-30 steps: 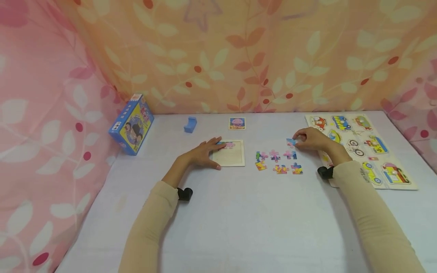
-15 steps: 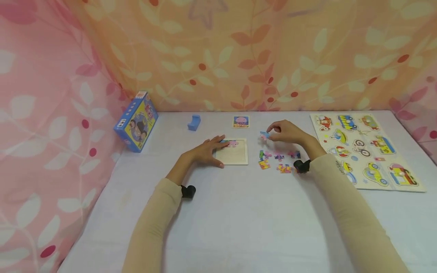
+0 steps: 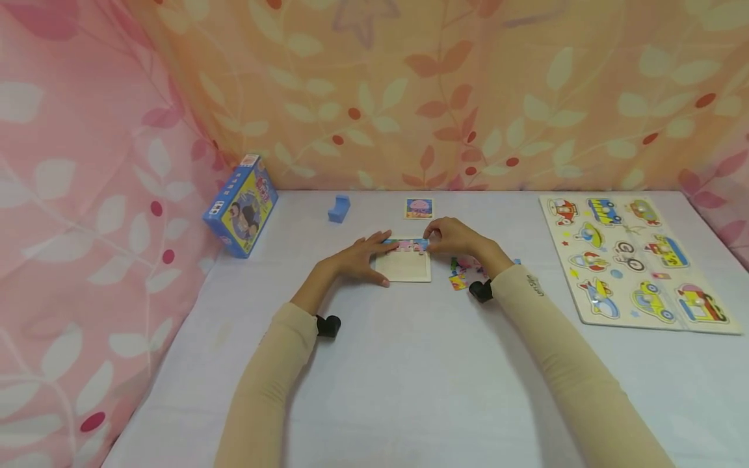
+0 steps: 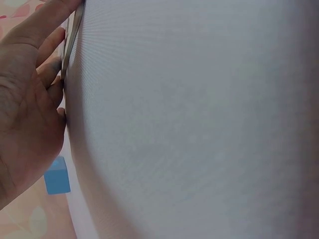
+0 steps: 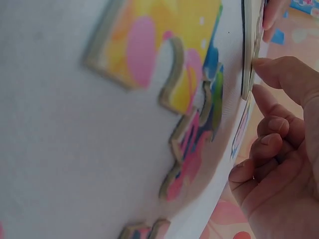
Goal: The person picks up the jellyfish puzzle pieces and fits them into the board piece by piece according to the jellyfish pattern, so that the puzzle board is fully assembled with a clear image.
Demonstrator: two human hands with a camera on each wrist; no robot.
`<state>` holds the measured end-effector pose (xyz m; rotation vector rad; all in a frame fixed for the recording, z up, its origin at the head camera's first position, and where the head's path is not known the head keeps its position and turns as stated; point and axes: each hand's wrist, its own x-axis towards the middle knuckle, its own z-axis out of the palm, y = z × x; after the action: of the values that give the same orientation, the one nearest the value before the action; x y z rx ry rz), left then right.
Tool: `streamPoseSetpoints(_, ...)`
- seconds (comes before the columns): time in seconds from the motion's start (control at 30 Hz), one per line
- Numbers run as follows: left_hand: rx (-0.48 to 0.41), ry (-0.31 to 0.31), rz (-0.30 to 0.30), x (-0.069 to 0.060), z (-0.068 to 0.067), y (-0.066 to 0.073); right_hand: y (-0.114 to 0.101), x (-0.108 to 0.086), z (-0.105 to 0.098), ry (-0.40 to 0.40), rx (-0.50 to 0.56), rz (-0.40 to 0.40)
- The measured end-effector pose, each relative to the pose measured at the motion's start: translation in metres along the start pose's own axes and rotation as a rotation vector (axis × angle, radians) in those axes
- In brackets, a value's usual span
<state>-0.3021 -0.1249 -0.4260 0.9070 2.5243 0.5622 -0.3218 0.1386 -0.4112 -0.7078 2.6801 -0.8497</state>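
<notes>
On the counter [image 3: 398, 377], a blue box [image 3: 248, 214] and a blue block [image 3: 339, 209] are seen at left, a vehicle board [image 3: 625, 296] at right. Loose pieces [image 3: 458, 282] are partly covered by the right forearm [image 3: 500, 260]. The wooden tray [image 3: 402, 268] is touched at its left side by the left hand [image 3: 354, 259], its fingers spread. At the tray's far right corner, a puzzle piece [image 3: 419, 246] is pinched by the right hand [image 3: 456, 238].

Pink-and-blue puzzle pieces [image 3: 406, 246], a cream tray [image 3: 404, 268], a pale lavender cloth [image 3: 398, 370].
Loose pieces [image 5: 142, 55] mix yellow, pink, blue and green; the box [image 3: 248, 211] is blue and yellow, the block [image 3: 339, 208] solid blue, the board [image 3: 614, 274] cream with multicoloured vehicles, the sleeves [image 3: 263, 383] beige, the back curtain [image 3: 386, 143] orange with cream and rust leaves.
</notes>
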Motion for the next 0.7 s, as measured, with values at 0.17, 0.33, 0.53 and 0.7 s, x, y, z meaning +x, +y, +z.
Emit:
streamPoseSetpoints(0.17, -0.001, -0.006, -0.019, 0.0, 0.0, 0.002, -0.001, 0.0, 0.001, 0.017, -0.003, -0.01)
streamPoseSetpoints(0.33, 0.001, -0.008, -0.016, 0.0, 0.0, 0.001, -0.003, -0.001, 0.001, 0.034, -0.012, -0.036)
streamPoseSetpoints(0.53, 0.007, -0.001, 0.0, 0.001, 0.001, -0.001, -0.008, 0.0, 0.004, 0.014, -0.047, -0.049)
streamPoseSetpoints(0.7, -0.001, 0.003, 0.01, 0.001, 0.001, -0.001, -0.011, 0.002, 0.006, 0.018, -0.066, -0.02)
